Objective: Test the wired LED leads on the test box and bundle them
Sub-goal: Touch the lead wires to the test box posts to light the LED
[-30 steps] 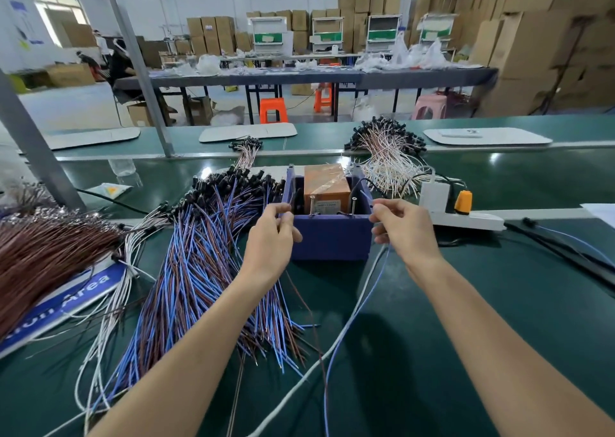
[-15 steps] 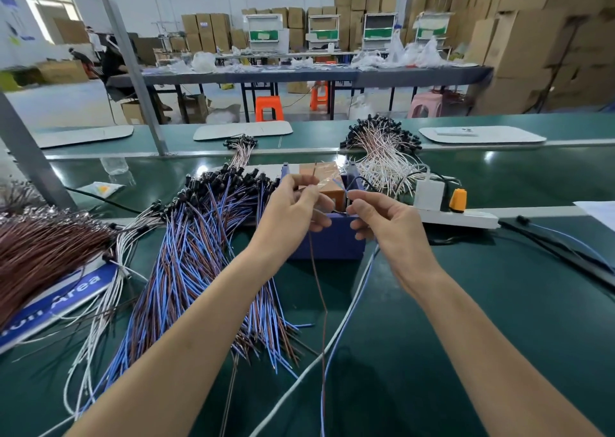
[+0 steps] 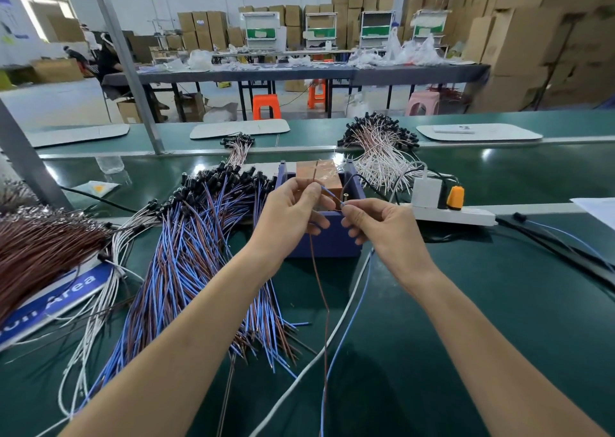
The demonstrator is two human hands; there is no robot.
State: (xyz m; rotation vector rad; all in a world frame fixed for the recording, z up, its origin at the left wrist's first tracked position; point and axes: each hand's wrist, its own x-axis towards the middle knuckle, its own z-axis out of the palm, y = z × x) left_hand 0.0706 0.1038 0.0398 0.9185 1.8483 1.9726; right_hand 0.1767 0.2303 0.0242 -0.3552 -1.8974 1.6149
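The blue test box (image 3: 324, 242) with a copper-coloured block (image 3: 317, 173) on top stands mid-table. My left hand (image 3: 293, 212) and my right hand (image 3: 379, 225) are raised in front of it, close together. Between them they pinch one LED lead: a short blue stretch (image 3: 331, 194) spans from the left thumb to the right fingertips. Its brown wire (image 3: 321, 290) drops from my left hand, its blue wire (image 3: 352, 317) from my right hand. A large fan of blue-and-brown leads (image 3: 186, 257) with black LED heads lies left of the box.
A brown wire bundle (image 3: 43, 247) and a blue "Area" sign (image 3: 56, 298) lie at far left. White leads (image 3: 379, 157) are heaped behind the box. A white power strip (image 3: 452, 215) with an orange plug sits to the right, black cables (image 3: 559, 253) beyond it.
Both hands lifted off the test box's front edge and came together above it, drawing up one lead; now they hold it slightly apart with a blue stretch taut between them.
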